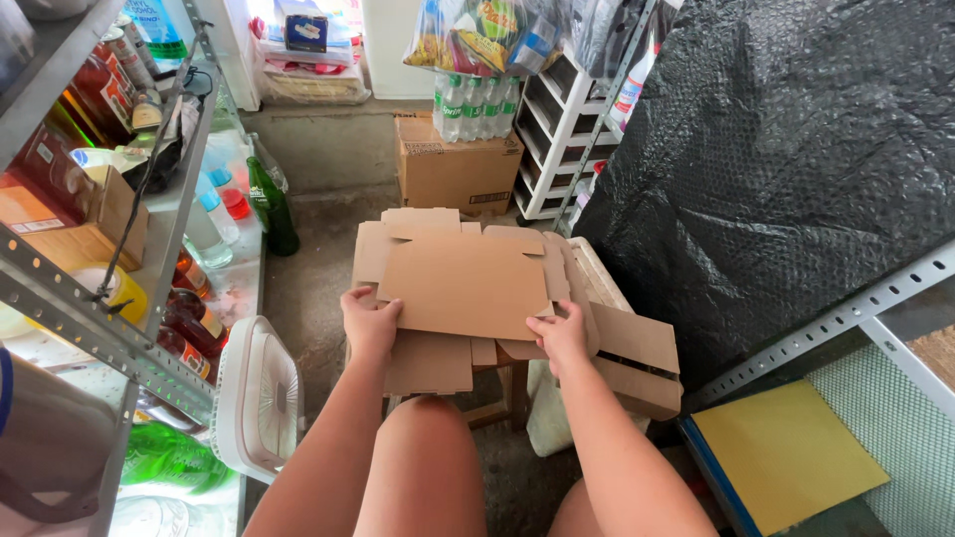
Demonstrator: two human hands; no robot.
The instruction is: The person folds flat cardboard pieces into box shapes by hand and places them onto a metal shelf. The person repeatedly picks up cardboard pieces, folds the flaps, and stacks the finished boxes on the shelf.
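Note:
A flat, die-cut brown cardboard box blank lies over a small wooden stool in front of my knees. My left hand grips its near-left edge, thumb on top. At the near-right edge, my right hand pinches a flap, fingers curled over the cardboard. More flat cardboard blanks are stacked beneath and stick out to the right.
A metal shelf with bottles and jars stands at left, a white fan beside it. A closed cardboard carton with water bottles on it sits ahead. A black bubble-wrap sheet hangs at right, a yellow board below.

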